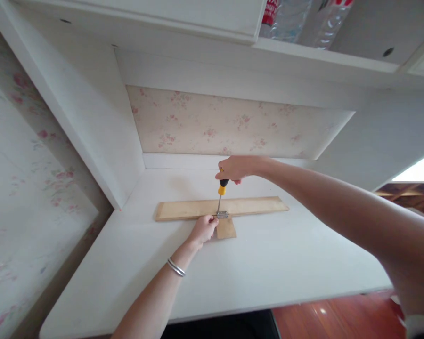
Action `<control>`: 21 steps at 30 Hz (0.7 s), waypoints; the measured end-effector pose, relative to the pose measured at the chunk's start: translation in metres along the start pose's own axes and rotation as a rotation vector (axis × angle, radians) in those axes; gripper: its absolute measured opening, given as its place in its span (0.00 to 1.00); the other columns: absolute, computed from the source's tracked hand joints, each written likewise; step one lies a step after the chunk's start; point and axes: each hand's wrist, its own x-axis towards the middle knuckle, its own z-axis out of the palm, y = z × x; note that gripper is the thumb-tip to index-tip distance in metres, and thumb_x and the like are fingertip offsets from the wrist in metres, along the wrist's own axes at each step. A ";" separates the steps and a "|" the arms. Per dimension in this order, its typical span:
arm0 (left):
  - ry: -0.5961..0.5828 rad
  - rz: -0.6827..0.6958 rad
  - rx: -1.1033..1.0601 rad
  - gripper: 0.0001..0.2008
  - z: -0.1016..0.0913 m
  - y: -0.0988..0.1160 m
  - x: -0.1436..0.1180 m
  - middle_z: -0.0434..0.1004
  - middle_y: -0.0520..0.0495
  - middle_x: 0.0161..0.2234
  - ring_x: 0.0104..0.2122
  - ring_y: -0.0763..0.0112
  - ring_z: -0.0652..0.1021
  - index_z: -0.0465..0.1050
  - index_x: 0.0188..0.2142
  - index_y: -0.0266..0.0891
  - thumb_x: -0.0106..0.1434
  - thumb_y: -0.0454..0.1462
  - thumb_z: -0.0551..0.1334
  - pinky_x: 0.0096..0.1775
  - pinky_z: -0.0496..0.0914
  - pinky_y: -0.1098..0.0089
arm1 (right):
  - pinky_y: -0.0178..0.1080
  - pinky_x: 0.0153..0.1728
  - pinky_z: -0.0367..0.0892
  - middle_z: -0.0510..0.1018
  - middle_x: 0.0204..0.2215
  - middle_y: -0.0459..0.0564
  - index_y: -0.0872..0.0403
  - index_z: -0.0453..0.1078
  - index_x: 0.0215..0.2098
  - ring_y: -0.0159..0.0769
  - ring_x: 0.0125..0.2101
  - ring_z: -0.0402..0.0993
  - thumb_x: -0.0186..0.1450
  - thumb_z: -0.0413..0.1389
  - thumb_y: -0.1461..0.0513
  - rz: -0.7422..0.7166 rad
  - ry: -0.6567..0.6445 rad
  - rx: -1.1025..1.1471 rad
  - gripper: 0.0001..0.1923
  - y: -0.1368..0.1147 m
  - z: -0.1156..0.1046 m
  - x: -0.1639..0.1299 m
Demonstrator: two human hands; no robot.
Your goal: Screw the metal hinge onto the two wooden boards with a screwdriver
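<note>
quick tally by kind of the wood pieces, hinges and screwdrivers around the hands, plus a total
Wood pieces: 2, a long board and a short piece
Hinges: 1, a metal hinge
Screwdrivers: 1, a yellow and black screwdriver
Total: 4

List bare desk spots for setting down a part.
Free: desk between the left end of the long board and side panel; also right of the short board. Crowded: around the hinge, with left hand, screwdriver and right hand.
</note>
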 end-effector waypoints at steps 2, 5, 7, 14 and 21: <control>-0.009 0.000 0.007 0.12 -0.001 0.001 -0.001 0.58 0.57 0.16 0.14 0.79 0.61 0.64 0.30 0.37 0.61 0.44 0.54 0.17 0.50 0.76 | 0.37 0.22 0.61 0.76 0.23 0.49 0.54 0.69 0.39 0.35 0.18 0.70 0.55 0.57 0.57 -0.054 -0.078 0.115 0.14 -0.004 -0.005 -0.001; -0.015 0.005 -0.004 0.13 -0.002 0.000 0.000 0.58 0.57 0.16 0.15 0.79 0.62 0.64 0.30 0.37 0.60 0.45 0.55 0.17 0.51 0.77 | 0.36 0.22 0.64 0.78 0.29 0.50 0.53 0.67 0.44 0.34 0.20 0.72 0.53 0.59 0.55 -0.032 -0.147 0.204 0.22 -0.008 -0.008 0.000; -0.019 0.007 -0.009 0.13 -0.002 0.000 0.000 0.58 0.57 0.16 0.15 0.80 0.62 0.63 0.29 0.37 0.60 0.46 0.55 0.17 0.51 0.77 | 0.39 0.23 0.64 0.77 0.25 0.52 0.57 0.70 0.38 0.35 0.18 0.71 0.55 0.57 0.49 0.057 -0.140 0.110 0.22 -0.010 -0.010 0.003; -0.018 -0.001 -0.029 0.11 -0.001 0.001 0.001 0.58 0.57 0.16 0.14 0.79 0.62 0.64 0.29 0.38 0.60 0.43 0.54 0.15 0.51 0.76 | 0.37 0.28 0.66 0.76 0.31 0.52 0.57 0.66 0.48 0.36 0.26 0.73 0.53 0.61 0.52 -0.030 -0.310 0.064 0.28 -0.009 -0.024 0.008; 0.001 -0.025 -0.027 0.11 0.000 0.000 0.004 0.61 0.55 0.18 0.15 0.78 0.64 0.66 0.30 0.38 0.59 0.44 0.55 0.16 0.53 0.76 | 0.41 0.31 0.64 0.76 0.26 0.54 0.60 0.72 0.37 0.38 0.25 0.73 0.59 0.52 0.46 0.026 -0.216 -0.085 0.25 -0.007 -0.024 0.011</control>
